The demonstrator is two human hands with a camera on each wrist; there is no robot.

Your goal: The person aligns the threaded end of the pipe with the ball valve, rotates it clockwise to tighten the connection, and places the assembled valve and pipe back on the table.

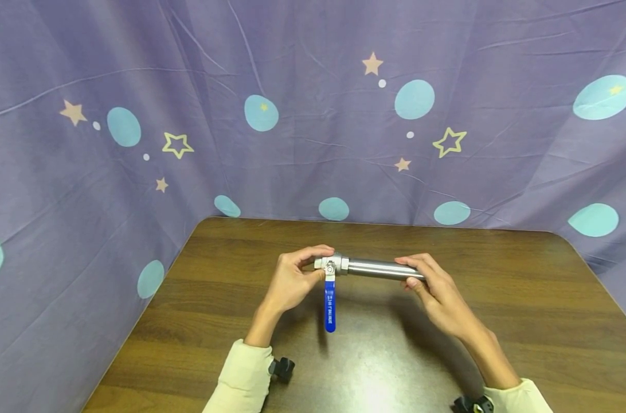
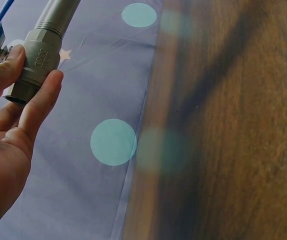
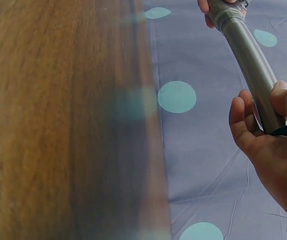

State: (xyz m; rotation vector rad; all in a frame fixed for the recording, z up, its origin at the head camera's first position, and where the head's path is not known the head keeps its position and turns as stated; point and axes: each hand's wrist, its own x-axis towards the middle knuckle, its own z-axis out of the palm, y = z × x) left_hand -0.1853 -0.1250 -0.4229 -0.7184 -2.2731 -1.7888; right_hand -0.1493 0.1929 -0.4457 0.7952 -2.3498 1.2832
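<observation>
A metal ball valve point(image 1: 335, 263) with a blue lever handle point(image 1: 330, 307) is joined to a smooth steel pipe point(image 1: 372, 268). Both are held level above the table. My left hand point(image 1: 292, 281) grips the valve body by its free end, thumb on the near side and fingers on the far side. In the left wrist view, raised lettering shows on the valve body point(image 2: 39, 59). My right hand point(image 1: 439, 292) pinches the pipe near its far right end between thumb and fingers. The lever points toward me, and no finger touches it.
A brown wood-grain table point(image 1: 230, 321) lies beneath the hands. Behind it and along its left side hangs a purple curtain point(image 1: 313, 166) with stars and teal spots. Black straps with mounts point(image 1: 282, 369) sit at both wrists, over pale sleeves.
</observation>
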